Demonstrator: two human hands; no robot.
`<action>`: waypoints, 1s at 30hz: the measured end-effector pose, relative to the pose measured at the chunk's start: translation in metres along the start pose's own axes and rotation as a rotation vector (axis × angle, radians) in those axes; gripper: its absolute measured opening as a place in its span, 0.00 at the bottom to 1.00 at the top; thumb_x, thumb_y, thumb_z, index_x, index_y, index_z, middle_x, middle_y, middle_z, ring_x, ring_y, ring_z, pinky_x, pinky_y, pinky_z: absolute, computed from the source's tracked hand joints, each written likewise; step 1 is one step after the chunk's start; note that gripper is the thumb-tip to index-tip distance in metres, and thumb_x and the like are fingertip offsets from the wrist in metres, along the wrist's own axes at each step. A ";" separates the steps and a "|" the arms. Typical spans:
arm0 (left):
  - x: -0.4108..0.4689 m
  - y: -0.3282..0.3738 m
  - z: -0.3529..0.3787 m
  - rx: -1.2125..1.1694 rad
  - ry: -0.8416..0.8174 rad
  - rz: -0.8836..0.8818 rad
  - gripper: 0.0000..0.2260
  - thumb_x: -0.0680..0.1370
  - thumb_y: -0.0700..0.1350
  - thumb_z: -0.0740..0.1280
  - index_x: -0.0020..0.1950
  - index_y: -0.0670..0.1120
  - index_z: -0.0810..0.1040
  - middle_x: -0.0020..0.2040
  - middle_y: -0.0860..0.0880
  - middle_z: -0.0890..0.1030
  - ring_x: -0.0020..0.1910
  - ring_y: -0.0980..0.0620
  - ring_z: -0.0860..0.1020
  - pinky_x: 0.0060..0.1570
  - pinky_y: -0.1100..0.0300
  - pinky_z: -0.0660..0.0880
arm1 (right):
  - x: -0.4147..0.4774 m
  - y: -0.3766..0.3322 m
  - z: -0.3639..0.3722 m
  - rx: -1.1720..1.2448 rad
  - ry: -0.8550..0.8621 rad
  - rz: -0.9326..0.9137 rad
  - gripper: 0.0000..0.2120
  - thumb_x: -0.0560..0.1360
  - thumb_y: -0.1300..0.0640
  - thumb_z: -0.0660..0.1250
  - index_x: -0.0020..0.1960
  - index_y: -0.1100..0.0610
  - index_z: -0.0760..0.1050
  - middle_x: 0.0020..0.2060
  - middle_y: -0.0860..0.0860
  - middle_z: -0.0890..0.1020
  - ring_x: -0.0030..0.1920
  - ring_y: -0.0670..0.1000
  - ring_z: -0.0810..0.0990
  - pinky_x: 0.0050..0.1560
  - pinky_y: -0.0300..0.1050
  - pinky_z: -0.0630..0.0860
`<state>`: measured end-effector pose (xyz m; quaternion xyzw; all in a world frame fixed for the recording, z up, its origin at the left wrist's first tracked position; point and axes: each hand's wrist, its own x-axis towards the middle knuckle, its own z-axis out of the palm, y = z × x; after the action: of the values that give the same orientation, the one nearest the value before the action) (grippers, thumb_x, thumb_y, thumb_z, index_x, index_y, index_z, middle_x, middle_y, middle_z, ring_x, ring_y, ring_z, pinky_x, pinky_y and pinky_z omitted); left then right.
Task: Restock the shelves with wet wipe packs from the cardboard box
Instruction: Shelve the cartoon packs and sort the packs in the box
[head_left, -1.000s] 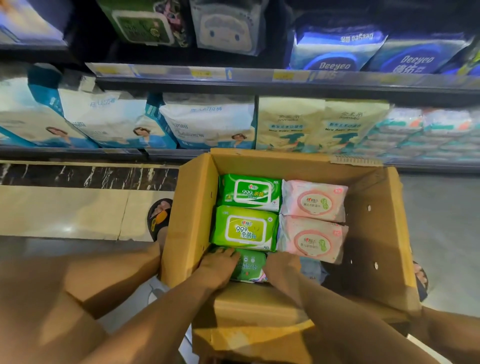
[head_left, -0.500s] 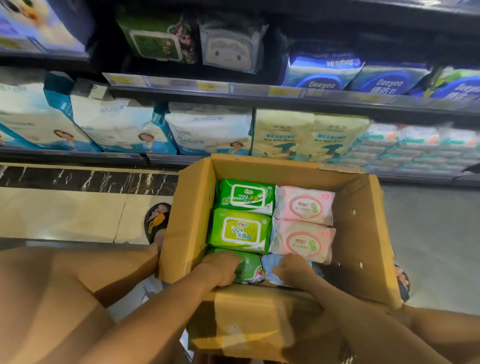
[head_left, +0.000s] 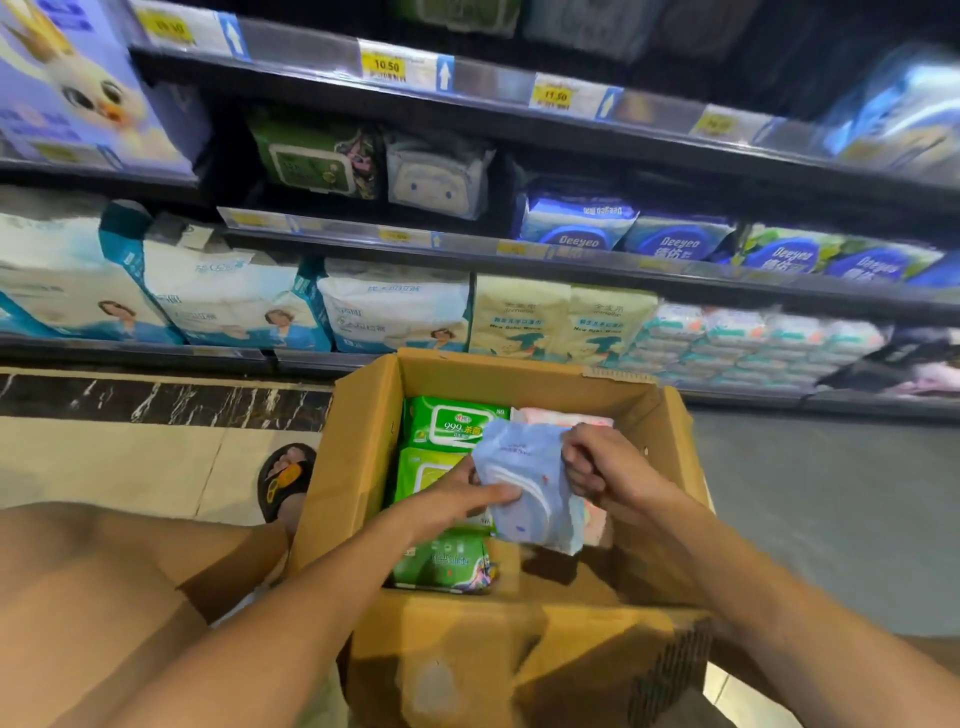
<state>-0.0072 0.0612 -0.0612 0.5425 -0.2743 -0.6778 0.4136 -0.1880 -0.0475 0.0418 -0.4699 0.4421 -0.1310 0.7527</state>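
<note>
An open cardboard box (head_left: 358, 467) stands on the floor in front of the shelves. Above it, a pale blue wet wipe pack (head_left: 524, 488) is tilted up between my hands. My right hand (head_left: 592, 465) grips its upper right edge with curled fingers. My left hand (head_left: 462, 499) holds its lower left side, fingers against the pack. Inside the box lie green packs (head_left: 449, 423), another green pack (head_left: 441, 561) near the front, and pink packs (head_left: 556, 415) mostly hidden behind the blue one.
Shelves (head_left: 467, 249) ahead carry large white and blue bags, yellow bags, Deeyeo packs (head_left: 576, 228) and stacked small wipe packs (head_left: 748, 343) at the right. My sandalled foot (head_left: 285, 480) and bare knee sit left of the box. Grey floor lies to the right.
Both hands were down in the box's front end; now they have lifted the blue pack out above the other packs. The view has tilted upward toward the shelves.
</note>
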 end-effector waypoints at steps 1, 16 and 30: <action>-0.002 0.011 0.003 -0.035 0.014 0.023 0.29 0.69 0.48 0.81 0.67 0.53 0.73 0.61 0.52 0.84 0.56 0.57 0.83 0.53 0.60 0.81 | 0.001 -0.015 0.002 0.088 -0.033 -0.002 0.20 0.81 0.63 0.55 0.30 0.57 0.69 0.20 0.50 0.61 0.18 0.46 0.56 0.24 0.41 0.51; -0.070 0.104 -0.010 -0.078 0.257 0.291 0.21 0.73 0.47 0.78 0.64 0.52 0.77 0.57 0.52 0.86 0.52 0.54 0.85 0.46 0.58 0.81 | 0.013 -0.114 0.048 0.020 0.020 -0.033 0.13 0.80 0.50 0.66 0.38 0.52 0.72 0.26 0.45 0.69 0.23 0.44 0.66 0.23 0.35 0.61; -0.090 0.107 -0.030 -0.729 0.393 0.344 0.30 0.72 0.47 0.76 0.73 0.45 0.74 0.66 0.41 0.82 0.64 0.41 0.81 0.61 0.40 0.79 | 0.030 -0.031 0.101 0.270 0.004 -0.198 0.40 0.65 0.57 0.79 0.74 0.57 0.66 0.62 0.57 0.84 0.62 0.60 0.83 0.49 0.60 0.84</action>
<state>0.0561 0.0870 0.0645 0.4261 -0.0199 -0.5358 0.7287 -0.0850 -0.0222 0.0679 -0.4055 0.3734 -0.2637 0.7916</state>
